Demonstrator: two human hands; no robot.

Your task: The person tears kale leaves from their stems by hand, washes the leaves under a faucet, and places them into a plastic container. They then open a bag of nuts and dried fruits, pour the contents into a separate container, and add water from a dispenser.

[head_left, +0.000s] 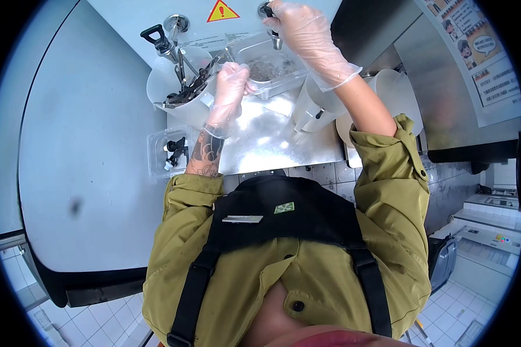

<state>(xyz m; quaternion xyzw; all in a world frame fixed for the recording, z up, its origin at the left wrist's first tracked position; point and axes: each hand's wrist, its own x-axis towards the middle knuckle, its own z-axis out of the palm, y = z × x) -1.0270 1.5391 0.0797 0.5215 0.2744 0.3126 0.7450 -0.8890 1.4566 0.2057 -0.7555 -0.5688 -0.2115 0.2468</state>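
Both hands wear clear disposable gloves. My left hand [228, 95] is closed at the near left corner of a clear plastic container [270, 88], apparently gripping its rim; the fingertips are partly hidden. Under a tap spout [276, 41], the container has dark, wet-looking contents. At the top, my right hand [308, 36] is closed around the black tap handle [268, 11]. Just left of my left hand, a white pitcher [198, 114] holds several dark-handled metal utensils [192, 87]. Below my right forearm stands another translucent pitcher [308, 113].
A second tap [163, 43] overhangs the utensil pitcher. Small black and white parts lie in a clear tray [156, 159] at the left. The steel counter [278, 147] ends in front of my apron. A grey panel [92, 173] closes off the left; a poster [477, 63] hangs right.
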